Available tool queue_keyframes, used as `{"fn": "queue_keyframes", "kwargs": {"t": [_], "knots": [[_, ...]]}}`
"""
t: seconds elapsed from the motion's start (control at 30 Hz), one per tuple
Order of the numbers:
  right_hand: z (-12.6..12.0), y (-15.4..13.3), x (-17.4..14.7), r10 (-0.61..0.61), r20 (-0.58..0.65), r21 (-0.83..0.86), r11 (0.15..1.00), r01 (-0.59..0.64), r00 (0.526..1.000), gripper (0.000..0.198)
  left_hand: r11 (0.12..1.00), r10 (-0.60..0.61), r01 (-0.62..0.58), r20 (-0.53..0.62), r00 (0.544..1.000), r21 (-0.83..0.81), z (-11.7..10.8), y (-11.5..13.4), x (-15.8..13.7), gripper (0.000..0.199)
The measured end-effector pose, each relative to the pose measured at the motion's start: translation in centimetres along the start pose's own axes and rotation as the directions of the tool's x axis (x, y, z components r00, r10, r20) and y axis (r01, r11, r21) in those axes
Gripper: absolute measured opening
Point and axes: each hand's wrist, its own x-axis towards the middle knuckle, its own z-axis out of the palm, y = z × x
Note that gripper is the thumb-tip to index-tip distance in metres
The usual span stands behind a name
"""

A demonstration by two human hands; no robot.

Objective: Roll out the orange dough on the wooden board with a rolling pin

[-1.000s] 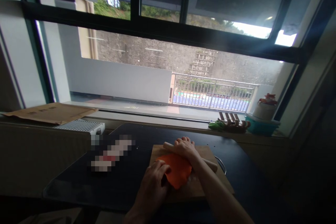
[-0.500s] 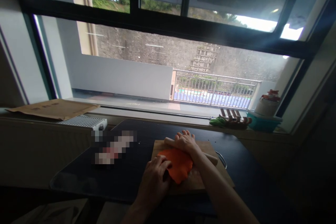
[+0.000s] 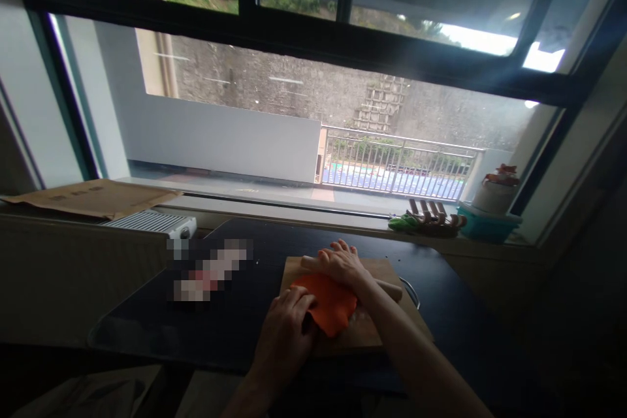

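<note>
A flat, uneven sheet of orange dough (image 3: 329, 310) lies on a wooden board (image 3: 382, 333); it might be modelling clay, I cannot tell. My left hand (image 3: 287, 323) is closed at its left edge, fingers curled and thumb pinching the sheet. Across the far side of the board lies a pale rolling pin (image 3: 390, 289), slanting down to the right. My right hand (image 3: 340, 266) rests palm down on the pin, its fingers stretched out past it. My right forearm hides part of the pin and the sheet's right edge.
The board sits on a dark table (image 3: 235, 320), with a metal handle (image 3: 411, 292) at its right. A blurred-out item (image 3: 210, 274) lies to the left. On the windowsill are a brown envelope (image 3: 93, 197), brown and green objects (image 3: 426, 219) and a teal container (image 3: 490, 223).
The whole view has shifted slightly, so everything sits a little higher and further left. Both hands keep their places on the dough and the rolling pin.
</note>
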Motion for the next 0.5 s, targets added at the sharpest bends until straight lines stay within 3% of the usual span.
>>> {"fn": "queue_keyframes", "kwargs": {"t": [0.13,0.37,0.5], "knots": [[0.1,0.9,1.6,0.044,-0.064,0.005,0.999,-0.044,0.997,0.040,1.000,-0.002,0.002,0.008,1.000,0.007,0.0,0.0,-0.1,0.029],[1.3,-1.0,-1.5,-0.031,-0.057,0.082,0.996,0.035,0.998,0.049,1.000,0.004,-0.004,0.004,1.000,-0.019,-0.5,0.6,0.0,0.019],[0.9,-0.9,-1.1,-0.031,-0.079,0.039,0.999,0.034,0.996,0.050,1.000,0.004,-0.004,0.003,1.000,-0.020,-0.4,0.4,0.0,0.022]]}}
